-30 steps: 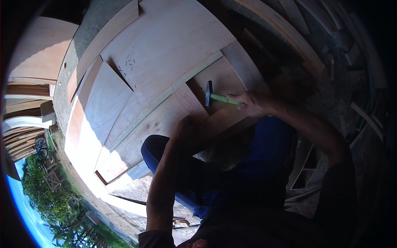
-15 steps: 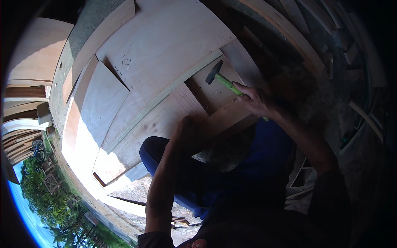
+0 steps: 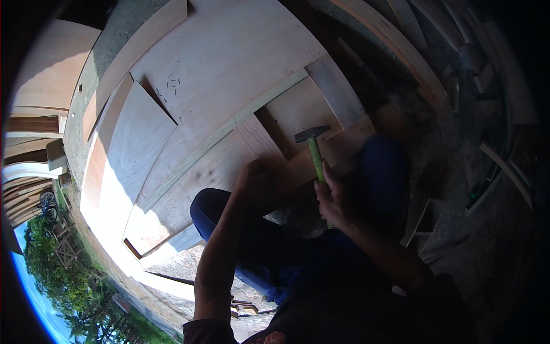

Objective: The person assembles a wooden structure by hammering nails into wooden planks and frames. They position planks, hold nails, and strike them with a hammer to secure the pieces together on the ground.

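Note:
My right hand is closed around the green handle of a hammer. Its dark head is up, over the near edge of a wooden frame. In shadow, my left hand rests on a flat wooden panel close to my knee. Its fingers look curled, but what they may pinch is hidden. Beyond it runs a pale greenish strip of wood. A rectangular opening with a board at its bottom lies just past the hammer.
Several small nails lie scattered on the large plywood sheet. A loose angled board sits at the left, with stacked boards farther out. More timber lies at the far right. My bent knees flank the near edge.
My right hand has drawn nearer to me and to the left, turning the hammer from slanting leftward to nearly upright. The left hand stays about where it was.

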